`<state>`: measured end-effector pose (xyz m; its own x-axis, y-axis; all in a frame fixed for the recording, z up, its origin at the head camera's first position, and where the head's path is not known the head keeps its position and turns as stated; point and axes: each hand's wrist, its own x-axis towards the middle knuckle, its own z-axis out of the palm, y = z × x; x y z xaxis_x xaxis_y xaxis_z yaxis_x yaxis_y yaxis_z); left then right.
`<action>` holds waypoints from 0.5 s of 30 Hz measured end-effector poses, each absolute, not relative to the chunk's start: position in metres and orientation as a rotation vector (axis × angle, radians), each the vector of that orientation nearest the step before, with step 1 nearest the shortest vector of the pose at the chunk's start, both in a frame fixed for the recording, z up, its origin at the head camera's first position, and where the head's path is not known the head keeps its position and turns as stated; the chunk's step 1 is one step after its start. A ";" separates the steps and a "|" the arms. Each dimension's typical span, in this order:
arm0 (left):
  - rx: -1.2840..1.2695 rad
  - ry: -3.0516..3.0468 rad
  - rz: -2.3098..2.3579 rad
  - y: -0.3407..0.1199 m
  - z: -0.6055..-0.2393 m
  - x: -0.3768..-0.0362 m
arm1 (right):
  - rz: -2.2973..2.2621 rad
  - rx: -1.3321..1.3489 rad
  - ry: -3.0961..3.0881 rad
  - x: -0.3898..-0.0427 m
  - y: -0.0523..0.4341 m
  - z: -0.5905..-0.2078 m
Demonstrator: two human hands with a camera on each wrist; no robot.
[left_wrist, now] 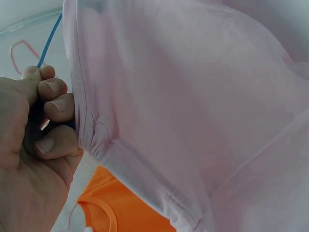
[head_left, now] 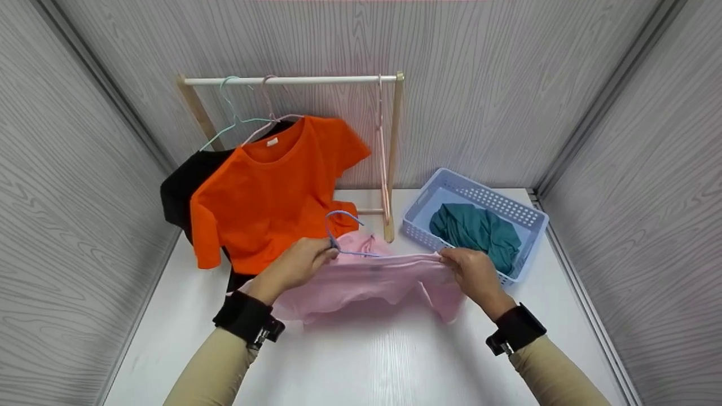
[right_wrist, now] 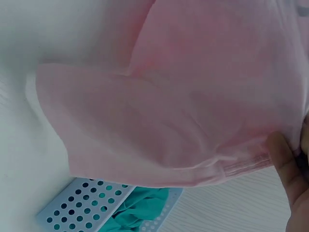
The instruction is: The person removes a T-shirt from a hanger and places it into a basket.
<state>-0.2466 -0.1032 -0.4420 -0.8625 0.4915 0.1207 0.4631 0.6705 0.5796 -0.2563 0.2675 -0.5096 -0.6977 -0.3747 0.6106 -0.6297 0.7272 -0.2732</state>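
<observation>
White tabletop seen w/ grey wood-grain walls on three sides. Wooden clothes rack w/ white rail stood at 12 o'clock; short-sleeved orange cotton T-shirt hung on it from a pink hanger, black garment behind it at 10 o'clock on a mint hanger. Pale lilac perforated plastic basket set at 2 o'clock, crumpled teal cloth lying inside.

Pale pink knit T-shirt held up just above the table at centre, between both hands, hem drooping toward 6 o'clock. Long axis of its top edge runs 9-to-3, stretched taut hand to hand. Thin blue wire hanger threaded at the shirt's 9 o'clock end, hook curving up toward 12.

L hand: fingers curled, hanger wire and shirt seam pinched together; confirmed in wrist view. R hand: fabric edge gripped at the 3 o'clock end; thumb pressed on seam. Hanger is nearer L hand; rack lies at 11 o'clock from both hands, L hand closer to it.
</observation>
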 end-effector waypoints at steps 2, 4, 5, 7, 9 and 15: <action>0.801 2.825 0.979 -0.108 -0.441 -0.246 | 0.612 0.800 -2.344 -0.257 0.270 -0.512; 0.784 2.821 0.985 -0.112 -0.441 -0.245 | 0.591 0.827 -2.298 -0.257 0.271 -0.514; 0.773 2.817 0.988 -0.113 -0.440 -0.244 | 0.583 0.838 -2.282 -0.256 0.272 -0.515; 0.750 2.811 1.003 -0.115 -0.440 -0.244 | 0.579 0.852 -2.256 -0.256 0.272 -0.516; 0.735 2.810 1.019 -0.116 -0.440 -0.243 | 0.578 0.858 -2.241 -0.255 0.272 -0.517; 0.711 2.820 1.012 -0.113 -0.442 -0.241 | 0.631 0.845 -2.287 -0.248 0.268 -0.518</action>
